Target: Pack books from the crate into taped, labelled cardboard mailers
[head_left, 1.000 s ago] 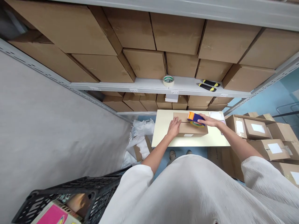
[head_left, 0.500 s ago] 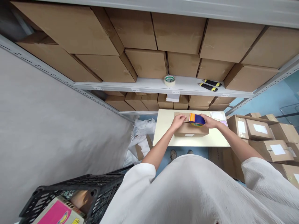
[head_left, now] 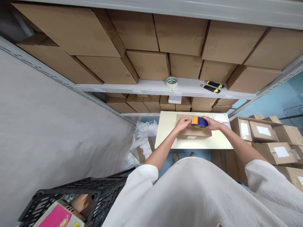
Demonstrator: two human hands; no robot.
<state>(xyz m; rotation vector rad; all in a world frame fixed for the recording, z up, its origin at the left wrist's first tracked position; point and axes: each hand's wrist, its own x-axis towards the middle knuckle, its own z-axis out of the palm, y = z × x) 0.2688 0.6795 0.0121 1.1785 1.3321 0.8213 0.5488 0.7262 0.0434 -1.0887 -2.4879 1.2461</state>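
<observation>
1. Closed cardboard carton [head_left: 194, 135], lying flat near the middle of the cream worktop [head_left: 167, 138], small white label on the side facing the worktop's near edge.
2. Right hand [head_left: 212, 123]: fingers clamped around an orange-and-blue tape dispenser [head_left: 200, 121], pressed onto the carton's top, over the seam between the flaps.
3. Left hand [head_left: 182, 124]: fingers close together, holding nothing, resting on the carton's top just beside the dispenser, on the side toward the worktop's left edge.
4. White sleeves [head_left: 139, 179] on both arms, both forearms reaching out over the worktop's near edge.
5. Loose papers [head_left: 220, 117] at the worktop's far right corner, just beside the carton.
6. Beyond the worktop's far edge: white metal shelf [head_left: 151, 85] carrying a roll of packing tape [head_left: 171, 82] and two black-and-yellow utility knives [head_left: 210, 88]; brown cartons [head_left: 149, 64] stacked above and below that shelf.
7. Right of the worktop: labelled, taped cartons [head_left: 262, 131] piled close together.
8. Left of the worktop: crumpled white packing film [head_left: 144, 132] mixed with cardboard scraps.
9. Near the worktop's left side, low in view: black plastic crate [head_left: 71, 195], a pink-covered item [head_left: 55, 217] inside.
</observation>
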